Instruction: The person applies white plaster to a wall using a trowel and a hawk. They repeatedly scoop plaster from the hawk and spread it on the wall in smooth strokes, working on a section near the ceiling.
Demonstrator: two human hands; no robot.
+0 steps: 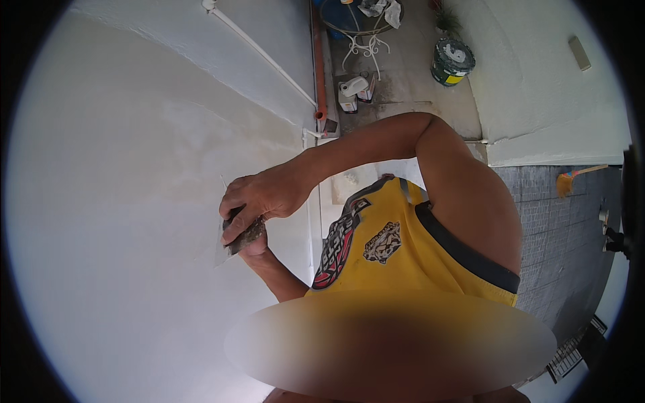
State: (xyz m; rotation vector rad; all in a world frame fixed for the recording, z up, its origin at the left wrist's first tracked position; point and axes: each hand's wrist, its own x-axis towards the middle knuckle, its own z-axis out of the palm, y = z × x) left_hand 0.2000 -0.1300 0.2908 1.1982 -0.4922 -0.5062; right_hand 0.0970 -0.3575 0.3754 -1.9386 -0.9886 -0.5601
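My right hand (263,196) is closed on a wide, thin-bladed plastering tool (243,236) with a dark, crusted grip, held upright close to the pale plastered wall (121,174). My left hand (254,246) is just below and behind it at the tool, its fingers hidden by the tool and my right hand. Both forearms angle toward the wall, with my yellow sleeveless top between them.
A white pipe (262,57) and an orange pipe (318,74) run along the wall. Behind are a wire-legged table (366,50), white containers (353,87), a dark bucket (451,64) and a plant (447,23). A straw broom (566,181) lies on the right paving.
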